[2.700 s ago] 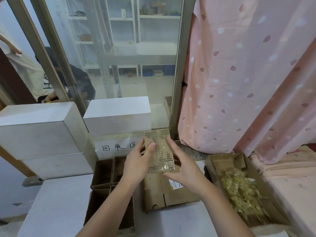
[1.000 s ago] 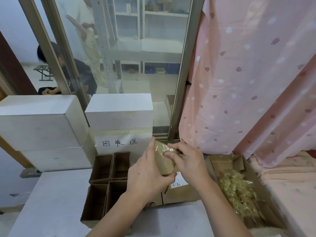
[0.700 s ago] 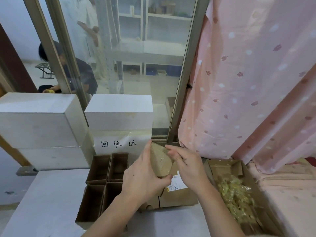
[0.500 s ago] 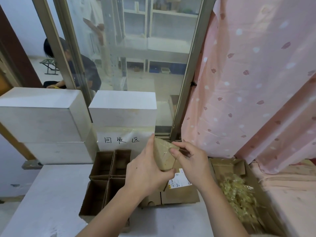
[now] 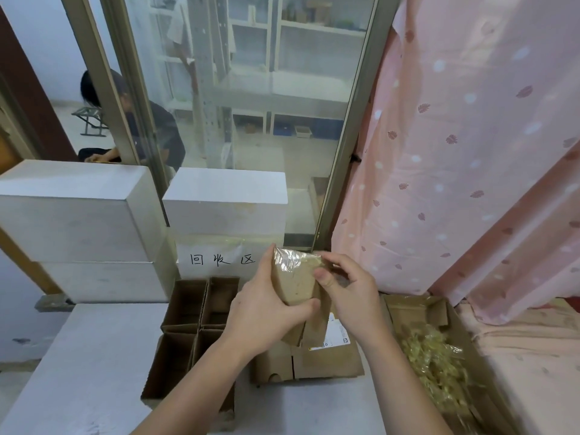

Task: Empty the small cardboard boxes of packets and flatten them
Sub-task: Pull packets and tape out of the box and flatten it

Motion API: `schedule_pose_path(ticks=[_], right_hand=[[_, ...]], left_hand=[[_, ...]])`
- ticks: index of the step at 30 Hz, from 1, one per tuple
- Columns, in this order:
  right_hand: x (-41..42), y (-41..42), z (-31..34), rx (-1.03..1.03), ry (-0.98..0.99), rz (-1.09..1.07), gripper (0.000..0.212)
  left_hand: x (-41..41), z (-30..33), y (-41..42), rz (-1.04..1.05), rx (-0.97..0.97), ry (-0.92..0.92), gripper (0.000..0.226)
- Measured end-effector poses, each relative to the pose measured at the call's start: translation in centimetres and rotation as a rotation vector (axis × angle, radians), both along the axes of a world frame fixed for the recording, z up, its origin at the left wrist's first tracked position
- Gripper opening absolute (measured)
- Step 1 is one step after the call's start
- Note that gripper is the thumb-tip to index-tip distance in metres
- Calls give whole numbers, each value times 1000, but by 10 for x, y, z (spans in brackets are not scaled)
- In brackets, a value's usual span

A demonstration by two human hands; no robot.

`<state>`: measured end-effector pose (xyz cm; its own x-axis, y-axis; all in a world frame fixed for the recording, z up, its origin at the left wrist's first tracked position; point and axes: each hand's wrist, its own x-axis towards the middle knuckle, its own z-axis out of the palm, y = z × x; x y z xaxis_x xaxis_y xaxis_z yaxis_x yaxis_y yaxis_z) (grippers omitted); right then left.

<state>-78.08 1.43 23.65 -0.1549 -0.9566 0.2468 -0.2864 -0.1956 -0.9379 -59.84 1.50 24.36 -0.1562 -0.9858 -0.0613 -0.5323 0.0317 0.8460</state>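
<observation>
**Working the wrapped end of a small box loose**

Head view, the only one I have. I hold a small cardboard box [image 5: 295, 287] up in front of me, above the table, tilted so its top end leans away toward the window. My left hand [image 5: 266, 312] is curled round its left side and lower part, thumb across the front near the bottom edge, so the box stays put while the other hand works. My right hand [image 5: 348, 296] is at the upper right corner, thumb and fingertips pinching at the clear film [image 5: 290, 259] that covers the top end. I judge I am trying to get that film or the end flap open so the packets can come out; whether it has given way yet I cannot tell.

I keep the box raised over the stack of flat cardboard [image 5: 326, 356] lying on the table [image 5: 78, 356], which I take to be the pile for flattened boxes, so this one can drop there once it is empty. The open carton [image 5: 417, 312] to my right holds a heap of yellowish packets [image 5: 433, 359]; it sits close to my right arm, a short tip away for the contents. To my left an open divided carton [image 5: 191, 312] shows brown compartments; what lies in them I cannot tell.

Behind stand white foam blocks [image 5: 72, 211], one with a handwritten label [image 5: 219, 260], then a glass window [image 5: 251, 120] and a pink curtain [image 5: 470, 152]. Someone is seated beyond the glass.
</observation>
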Motion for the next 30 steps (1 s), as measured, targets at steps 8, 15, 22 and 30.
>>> schedule_pose_path(ticks=[8, 15, 22, 30], right_hand=[[2, -15, 22, -133, -18, 19, 17], [5, -11, 32, -42, -37, 78, 36], [-2, -3, 32, -67, -1, 76, 27], [-2, 12, 37, 27, -12, 95, 36]], left_hand=[[8, 8, -12, -110, -2, 136, 114], [17, 15, -13, -81, -29, 96, 124], [16, 18, -4, -95, -53, 62, 124], [16, 21, 4, -75, -113, 20, 124]])
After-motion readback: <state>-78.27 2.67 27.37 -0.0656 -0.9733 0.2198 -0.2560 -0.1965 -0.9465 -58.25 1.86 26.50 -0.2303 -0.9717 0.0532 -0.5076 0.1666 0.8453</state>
